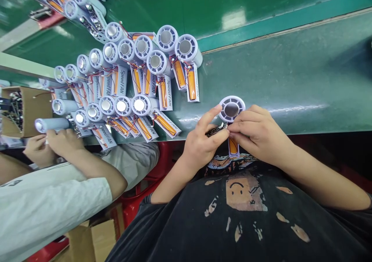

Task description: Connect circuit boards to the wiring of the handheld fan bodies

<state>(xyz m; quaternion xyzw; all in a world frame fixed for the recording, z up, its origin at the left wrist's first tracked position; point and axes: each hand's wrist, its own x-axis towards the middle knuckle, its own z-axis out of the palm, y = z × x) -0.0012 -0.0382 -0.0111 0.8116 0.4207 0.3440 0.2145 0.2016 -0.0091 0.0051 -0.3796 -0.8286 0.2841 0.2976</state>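
Note:
Right in front of me, at the table's near edge, is a pale lilac handheld fan (pixel 231 109) with its round vented end up. Its handle, holding an orange battery (pixel 233 145), points toward my shirt. My left hand (pixel 205 137) grips a small dark circuit board (pixel 216 130) between thumb and fingers, its index finger reaching to the fan's rim. My right hand (pixel 255 132) pinches at the board's end, beside a small white connector (pixel 223 125). What exactly the right fingertips hold is too small to make out.
Many similar fans with orange batteries, such as one fan (pixel 187 49), stand in rows on the green table (pixel 276 76) to my left. A co-worker's hands (pixel 62 143) handle another fan there. A cardboard box (pixel 36 111) of small parts and a red stool (pixel 162 165) are also at left.

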